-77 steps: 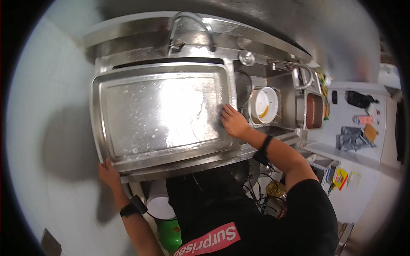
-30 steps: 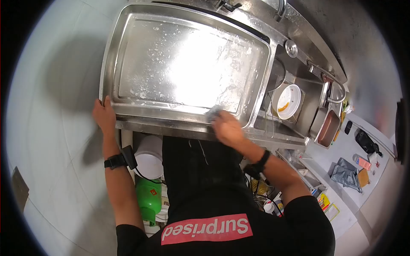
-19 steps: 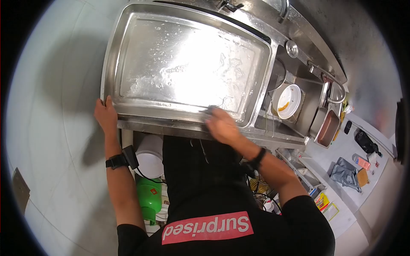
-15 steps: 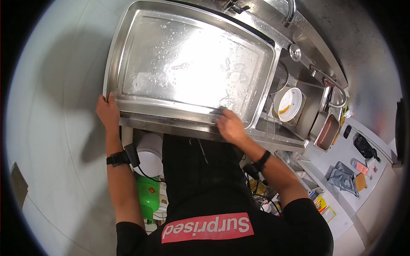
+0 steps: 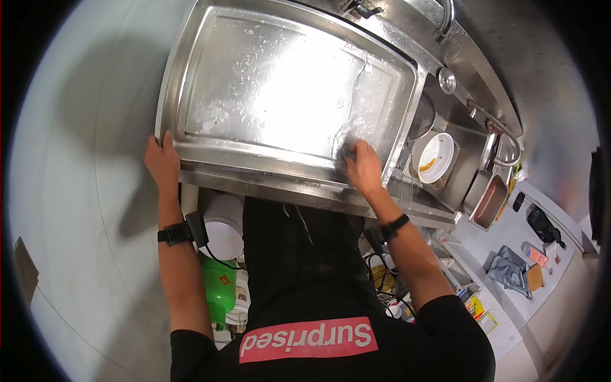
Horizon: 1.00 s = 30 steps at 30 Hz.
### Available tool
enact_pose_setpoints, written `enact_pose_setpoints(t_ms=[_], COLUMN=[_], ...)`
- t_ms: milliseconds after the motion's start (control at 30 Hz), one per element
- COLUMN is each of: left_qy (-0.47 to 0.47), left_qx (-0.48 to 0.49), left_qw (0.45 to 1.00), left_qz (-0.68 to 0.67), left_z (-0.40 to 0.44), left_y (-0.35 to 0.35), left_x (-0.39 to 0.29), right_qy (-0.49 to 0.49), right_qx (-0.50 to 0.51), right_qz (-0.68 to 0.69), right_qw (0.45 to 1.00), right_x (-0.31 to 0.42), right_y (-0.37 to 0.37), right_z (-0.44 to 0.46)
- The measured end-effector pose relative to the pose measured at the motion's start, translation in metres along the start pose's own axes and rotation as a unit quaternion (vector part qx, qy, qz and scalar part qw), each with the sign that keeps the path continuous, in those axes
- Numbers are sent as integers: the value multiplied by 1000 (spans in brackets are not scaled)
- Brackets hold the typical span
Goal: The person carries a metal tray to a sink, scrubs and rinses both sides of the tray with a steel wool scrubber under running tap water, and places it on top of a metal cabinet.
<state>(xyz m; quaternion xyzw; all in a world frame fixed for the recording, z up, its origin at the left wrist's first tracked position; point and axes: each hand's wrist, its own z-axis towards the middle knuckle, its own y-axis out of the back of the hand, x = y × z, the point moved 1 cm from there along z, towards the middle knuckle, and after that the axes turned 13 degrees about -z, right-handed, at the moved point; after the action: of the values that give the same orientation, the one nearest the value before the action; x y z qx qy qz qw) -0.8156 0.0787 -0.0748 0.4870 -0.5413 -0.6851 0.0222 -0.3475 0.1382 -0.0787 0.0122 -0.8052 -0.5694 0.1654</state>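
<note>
A large rectangular stainless steel tray (image 5: 254,95) lies across the sink counter, its inside wet with droplets and glaring with reflected light. My left hand (image 5: 163,159) is closed around the tray's near left corner, thumb over the rim. Inside the tray, close to the near right corner, my right hand (image 5: 364,167) presses a dark grey scouring pad (image 5: 345,153) against the metal. The pad is blurred and partly covered by the fingers.
Right of the tray, a sink basin holds a white bowl (image 5: 436,158) with orange residue. Taps (image 5: 509,149) rise along the back edge. A small metal pan (image 5: 491,200) sits at the sink's right end. Below the counter are a white bucket (image 5: 224,235) and a green container (image 5: 218,283).
My right hand has slid right and slightly away from me across the tray with the scouring pad. My left hand keeps its grip on the corner. The view has shifted slightly.
</note>
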Motion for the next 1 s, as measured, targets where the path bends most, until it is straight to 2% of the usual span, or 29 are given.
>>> enact_pose_setpoints(t_ms=[100,167,267,300,367,433,467,500,567,633,667,700,767,800,833,900,1000], left_qy=[-3,-29,-27,-28,-33,-18,-13,-30,-56,-31,-17,-13,-10,-3,0,4,2], left_qx=[13,25,25,21,22,36,40,29,5,20,30,26,23,30,35,41,43], left_qw=[1000,999,999,999,999,999,999,999,998,999,999,1000,1000,1000,999,999,999], left_qz=[13,9,6,4,2,10,12,1,-22,-8,2,3,3,2,-1,-6,-6], left_z=[-4,3,2,2,0,-2,2,5,2,3,1,1,2,0,0,2,3], left_y=[0,-1,1,2,1,2,2,-1,-3,0,2,2,-4,-3,0,1,1], left_x=[4,9,6,6,6,7,6,6,11,8,9,13,20,16,7,0,7], right_qy=[91,135,21,-14,-85,7,6,44,78,46,-48,-83,-27,-39,26,63,-18], right_qx=[-89,-22,9,-7,-66,-158,-72,-45,-71,-68,-19,-34,-140,-87,-61,-55,-113], right_qz=[58,28,-11,-55,-37,-59,-6,-14,-21,-91,-62,-58,-118,-98,-97,-54,-116], right_qw=[990,990,1000,998,994,986,997,998,994,992,997,994,983,991,993,995,987], right_x=[45,55,-4,-29,-29,-5,11,24,17,-43,-54,-46,-26,-2,7,30,-28], right_y=[-11,-3,-2,-4,13,3,-4,-4,3,-8,4,17,13,13,-2,7,2], right_z=[27,11,4,18,56,71,62,45,19,25,40,57,83,79,67,30,32])
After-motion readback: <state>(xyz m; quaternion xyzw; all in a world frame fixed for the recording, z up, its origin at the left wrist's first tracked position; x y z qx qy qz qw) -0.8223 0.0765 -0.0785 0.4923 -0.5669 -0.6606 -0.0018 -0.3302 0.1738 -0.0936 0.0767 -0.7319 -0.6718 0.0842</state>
